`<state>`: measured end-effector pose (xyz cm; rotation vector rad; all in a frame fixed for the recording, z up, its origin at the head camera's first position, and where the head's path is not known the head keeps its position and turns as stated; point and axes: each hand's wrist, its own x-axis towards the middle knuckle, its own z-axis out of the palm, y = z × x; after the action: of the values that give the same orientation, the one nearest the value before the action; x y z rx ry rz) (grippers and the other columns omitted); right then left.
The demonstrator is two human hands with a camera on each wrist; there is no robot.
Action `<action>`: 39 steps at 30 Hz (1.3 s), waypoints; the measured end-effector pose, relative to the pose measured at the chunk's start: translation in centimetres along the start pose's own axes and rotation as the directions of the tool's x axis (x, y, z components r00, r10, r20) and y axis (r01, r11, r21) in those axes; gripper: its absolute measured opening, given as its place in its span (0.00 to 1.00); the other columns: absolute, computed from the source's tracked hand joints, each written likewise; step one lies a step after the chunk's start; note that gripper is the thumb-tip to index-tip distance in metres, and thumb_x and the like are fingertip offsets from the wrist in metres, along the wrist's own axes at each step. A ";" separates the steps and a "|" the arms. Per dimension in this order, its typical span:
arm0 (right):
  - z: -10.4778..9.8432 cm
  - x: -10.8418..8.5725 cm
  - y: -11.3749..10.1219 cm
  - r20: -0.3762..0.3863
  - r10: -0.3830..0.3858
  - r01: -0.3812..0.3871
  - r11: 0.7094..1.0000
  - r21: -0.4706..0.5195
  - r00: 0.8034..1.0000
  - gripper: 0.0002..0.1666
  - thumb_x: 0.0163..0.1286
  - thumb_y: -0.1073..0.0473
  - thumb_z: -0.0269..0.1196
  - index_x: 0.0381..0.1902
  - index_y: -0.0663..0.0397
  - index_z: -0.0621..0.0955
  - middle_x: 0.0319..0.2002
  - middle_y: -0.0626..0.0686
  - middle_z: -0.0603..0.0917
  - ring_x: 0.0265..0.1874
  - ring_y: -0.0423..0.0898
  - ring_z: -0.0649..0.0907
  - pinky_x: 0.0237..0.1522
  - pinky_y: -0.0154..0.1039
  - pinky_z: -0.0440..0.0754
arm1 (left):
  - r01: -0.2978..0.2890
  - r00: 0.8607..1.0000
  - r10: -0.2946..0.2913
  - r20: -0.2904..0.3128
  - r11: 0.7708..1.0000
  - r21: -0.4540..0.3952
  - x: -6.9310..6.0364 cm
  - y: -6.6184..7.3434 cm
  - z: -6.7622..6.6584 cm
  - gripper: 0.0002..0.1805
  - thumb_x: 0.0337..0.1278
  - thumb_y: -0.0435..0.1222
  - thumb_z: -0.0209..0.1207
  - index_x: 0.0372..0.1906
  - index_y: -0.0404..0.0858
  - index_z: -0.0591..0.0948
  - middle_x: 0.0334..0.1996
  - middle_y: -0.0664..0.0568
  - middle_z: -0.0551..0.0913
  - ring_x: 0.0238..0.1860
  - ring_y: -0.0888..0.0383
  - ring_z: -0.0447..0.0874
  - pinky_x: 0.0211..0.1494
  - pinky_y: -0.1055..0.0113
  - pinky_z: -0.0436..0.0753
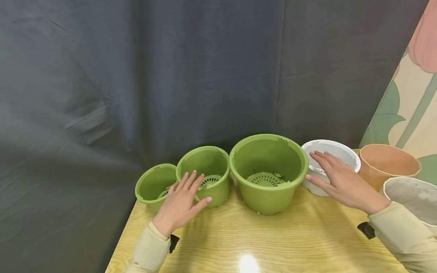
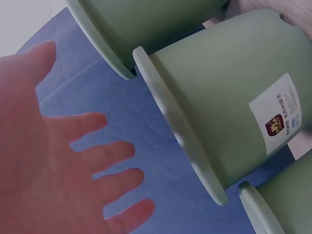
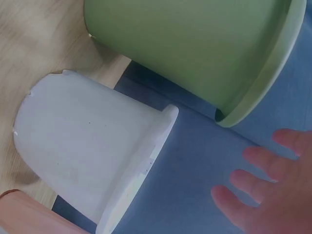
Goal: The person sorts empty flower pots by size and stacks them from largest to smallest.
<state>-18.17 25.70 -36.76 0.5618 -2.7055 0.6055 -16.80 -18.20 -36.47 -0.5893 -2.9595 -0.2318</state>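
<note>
Worktop [image 1: 222, 244] of yellow wood grain carries a large, round green plastic pot [image 1: 269, 167], its axis upright, mouth up; it lies at two o'clock from the left hand [image 1: 181, 206] and between nine and ten from the right hand [image 1: 338, 182]; the right is nearer, thumb by the rim, contact unclear; both hands are empty, fingers spread; in the head view the left overlaps a medium, round green plastic pot [image 1: 208, 165], the right a round white pot [image 3: 90, 139].

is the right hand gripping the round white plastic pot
No, the right wrist view shows blue-grey cloth curtain between the outstretched fingers of the right hand and the round white plastic pot.
</note>
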 end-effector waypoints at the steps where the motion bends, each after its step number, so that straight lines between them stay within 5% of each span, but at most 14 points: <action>1: -0.1 0.0 0.1 -0.008 0.004 -0.004 1.000 0.005 1.000 0.41 0.68 0.45 0.61 0.71 0.60 0.63 0.68 0.68 0.65 0.65 0.70 0.65 0.61 0.67 0.63 | -0.003 1.000 0.003 -0.007 1.000 -0.003 0.0 0.0 0.1 0.42 0.64 0.66 0.39 0.76 0.48 0.54 0.76 0.46 0.51 0.76 0.44 0.48 0.73 0.38 0.59; 7: -0.3 -0.4 0.7 -0.080 0.029 -0.021 0.995 0.099 0.996 0.38 0.69 0.50 0.61 0.70 0.62 0.63 0.66 0.68 0.67 0.64 0.70 0.64 0.65 0.66 0.59 | -0.045 0.989 0.037 -0.144 0.998 -0.051 -0.2 0.2 0.8 0.34 0.69 0.58 0.43 0.73 0.46 0.63 0.74 0.46 0.60 0.74 0.44 0.58 0.70 0.41 0.64; 9: -0.1 -0.7 1.0 -0.135 0.037 -0.018 0.990 0.142 0.990 0.36 0.68 0.54 0.61 0.68 0.64 0.65 0.64 0.69 0.69 0.63 0.70 0.65 0.71 0.53 0.58 | -0.063 0.978 0.037 -0.206 0.990 -0.123 -0.3 0.5 1.2 0.29 0.70 0.53 0.47 0.70 0.44 0.68 0.71 0.46 0.65 0.71 0.46 0.63 0.68 0.43 0.67; 14: 0.7 -1.1 1.4 -0.253 0.089 -0.036 0.978 0.205 0.963 0.30 0.66 0.60 0.63 0.63 0.65 0.71 0.59 0.67 0.74 0.54 0.59 0.72 0.51 0.16 0.62 | -0.115 0.932 -0.001 -0.361 0.947 -0.299 -0.1 1.4 2.3 0.19 0.65 0.40 0.56 0.59 0.41 0.77 0.60 0.48 0.76 0.58 0.52 0.71 0.59 0.52 0.72; 18: 1.4 -1.1 1.4 -0.255 0.165 -0.094 0.959 0.269 0.953 0.28 0.66 0.60 0.62 0.62 0.64 0.72 0.57 0.65 0.76 0.48 0.45 0.76 0.42 0.11 0.66 | -0.132 0.892 -0.051 -0.450 0.922 -0.365 0.7 2.1 2.5 0.16 0.61 0.35 0.59 0.54 0.38 0.80 0.54 0.48 0.78 0.54 0.52 0.72 0.58 0.55 0.74; 21: 1.7 -0.7 1.1 -0.266 0.225 -0.141 0.943 0.302 0.937 0.25 0.68 0.59 0.60 0.60 0.64 0.74 0.54 0.64 0.78 0.39 0.27 0.75 0.36 0.12 0.69 | -0.138 0.881 -0.082 -0.466 0.897 -0.419 1.5 2.8 2.3 0.16 0.61 0.34 0.58 0.54 0.38 0.80 0.53 0.49 0.77 0.56 0.53 0.73 0.61 0.54 0.75; 23: 2.0 -0.3 0.8 -0.267 0.270 -0.181 0.931 0.316 0.925 0.24 0.68 0.58 0.59 0.59 0.64 0.75 0.53 0.64 0.79 0.34 0.18 0.70 0.33 0.15 0.69 | -0.142 0.883 -0.094 -0.460 0.881 -0.452 2.0 3.3 2.2 0.16 0.61 0.34 0.58 0.54 0.38 0.79 0.53 0.49 0.77 0.57 0.54 0.73 0.61 0.55 0.76; 28: 3.3 1.1 0.0 -0.246 0.381 -0.276 0.886 0.372 0.891 0.28 0.69 0.56 0.57 0.62 0.69 0.71 0.53 0.69 0.71 0.30 0.18 0.69 0.37 0.28 0.67 | -0.151 0.900 -0.108 -0.422 0.831 -0.536 2.8 4.7 2.5 0.17 0.61 0.33 0.58 0.55 0.39 0.78 0.53 0.48 0.76 0.50 0.53 0.78 0.52 0.56 0.81; 34: 4.9 2.5 -0.8 -0.104 0.452 -0.341 0.786 0.516 0.886 0.36 0.71 0.53 0.55 0.67 0.74 0.63 0.58 0.75 0.67 0.29 0.19 0.72 0.32 0.18 0.74 | -0.103 0.938 -0.140 -0.317 0.761 -0.641 3.2 5.9 3.9 0.18 0.64 0.35 0.56 0.58 0.39 0.77 0.55 0.48 0.75 0.46 0.56 0.80 0.48 0.59 0.84; 39: 5.6 2.7 -0.8 -0.040 0.496 -0.379 0.710 0.594 0.868 0.37 0.73 0.51 0.53 0.70 0.69 0.60 0.49 0.67 0.74 0.27 0.23 0.75 0.28 0.25 0.80 | -0.118 0.957 -0.098 -0.274 0.730 -0.674 4.1 7.1 5.0 0.22 0.65 0.36 0.55 0.63 0.39 0.74 0.57 0.47 0.75 0.46 0.56 0.80 0.47 0.65 0.83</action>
<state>-21.39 21.61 -40.27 -0.0545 -2.4349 1.5476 -18.20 -9.35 -39.89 -0.5644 -2.5022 -1.3328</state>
